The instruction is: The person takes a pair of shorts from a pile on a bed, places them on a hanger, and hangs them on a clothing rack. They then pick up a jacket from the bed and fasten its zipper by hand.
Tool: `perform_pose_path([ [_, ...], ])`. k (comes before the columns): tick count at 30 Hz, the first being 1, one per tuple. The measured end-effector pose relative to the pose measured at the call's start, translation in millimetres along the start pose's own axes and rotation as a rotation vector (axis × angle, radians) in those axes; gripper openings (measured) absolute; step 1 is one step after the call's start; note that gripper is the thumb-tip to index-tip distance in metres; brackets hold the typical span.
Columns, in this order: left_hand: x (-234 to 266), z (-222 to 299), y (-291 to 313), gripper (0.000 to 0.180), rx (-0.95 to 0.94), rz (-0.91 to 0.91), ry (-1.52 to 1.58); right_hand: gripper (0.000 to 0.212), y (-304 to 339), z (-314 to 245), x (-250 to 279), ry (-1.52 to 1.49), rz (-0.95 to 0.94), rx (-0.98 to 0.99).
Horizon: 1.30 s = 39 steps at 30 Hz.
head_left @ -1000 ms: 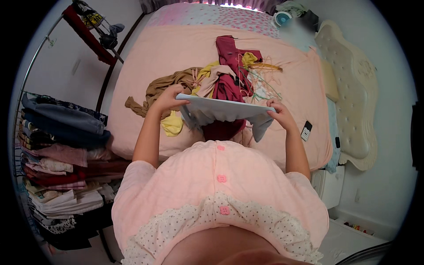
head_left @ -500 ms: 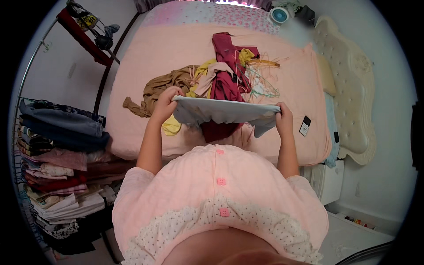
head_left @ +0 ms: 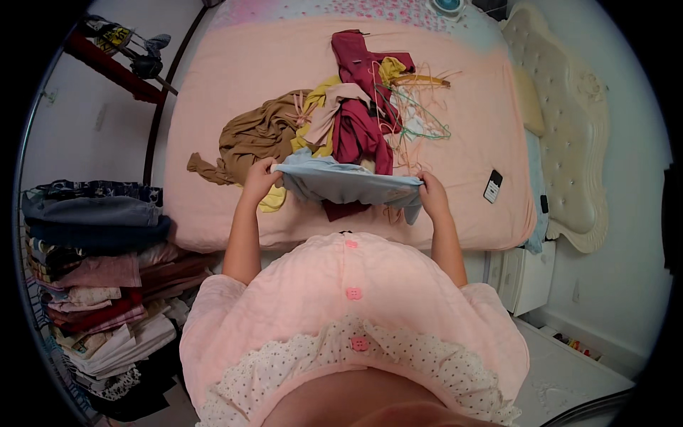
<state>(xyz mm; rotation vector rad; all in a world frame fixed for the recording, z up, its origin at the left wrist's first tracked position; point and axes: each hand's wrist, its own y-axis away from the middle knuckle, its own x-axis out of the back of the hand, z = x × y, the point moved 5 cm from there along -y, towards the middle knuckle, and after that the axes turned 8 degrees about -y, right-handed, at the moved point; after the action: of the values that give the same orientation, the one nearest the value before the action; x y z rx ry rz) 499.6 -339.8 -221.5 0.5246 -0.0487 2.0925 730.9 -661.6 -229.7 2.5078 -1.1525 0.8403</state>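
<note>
A light blue garment point(head_left: 348, 186) is stretched between my two hands above the near part of the bed; its exact kind does not show. My left hand point(head_left: 261, 179) pinches its left end, and my right hand point(head_left: 432, 195) grips the right end. The cloth sags a little in folds. Just beyond it lies a loose heap with a brown garment point(head_left: 260, 132), maroon clothing point(head_left: 353, 128), a yellow piece point(head_left: 318, 117) and a pale pink one point(head_left: 343, 99). Several thin hangers point(head_left: 427, 122) lie tangled to the right of the heap. The blue cloth partly covers maroon fabric beneath it.
Peach bedding covers the bed point(head_left: 478, 142). A dark phone point(head_left: 492, 186) lies near its right side, by a cream tufted headboard point(head_left: 562, 135). Folded clothes point(head_left: 99, 220) are stacked on a rack at the left. A small fan point(head_left: 448, 6) stands at the far edge.
Both hands have come closer together and the garment is less taut, with more blue cloth bunched behind its top edge. My right hand has shifted left. The view has tilted slightly.
</note>
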Motion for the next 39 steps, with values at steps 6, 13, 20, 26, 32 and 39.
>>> perform_pose_path([
  [6,-6,-8,-34,0.008,0.013,0.071,-0.103,0.014,-28,8,-1,0.109,0.102,0.110],
  [13,-8,0,-80,0.007,0.100,0.167,0.224,0.010,-88,0,10,-0.114,0.240,0.071],
  [20,-25,-28,-126,0.008,0.156,0.156,0.283,0.014,-136,74,-38,-0.147,0.067,-0.033],
  [26,-64,-76,-150,0.011,0.270,0.037,0.138,0.031,-158,213,-118,-0.245,-0.075,-0.485],
  [32,-73,-99,-145,0.011,0.327,0.042,0.190,0.047,-178,293,-157,-0.036,-0.101,-0.609],
  [39,-73,-112,-149,0.011,0.392,0.044,0.232,0.059,-203,306,-170,0.190,-0.387,-0.564],
])
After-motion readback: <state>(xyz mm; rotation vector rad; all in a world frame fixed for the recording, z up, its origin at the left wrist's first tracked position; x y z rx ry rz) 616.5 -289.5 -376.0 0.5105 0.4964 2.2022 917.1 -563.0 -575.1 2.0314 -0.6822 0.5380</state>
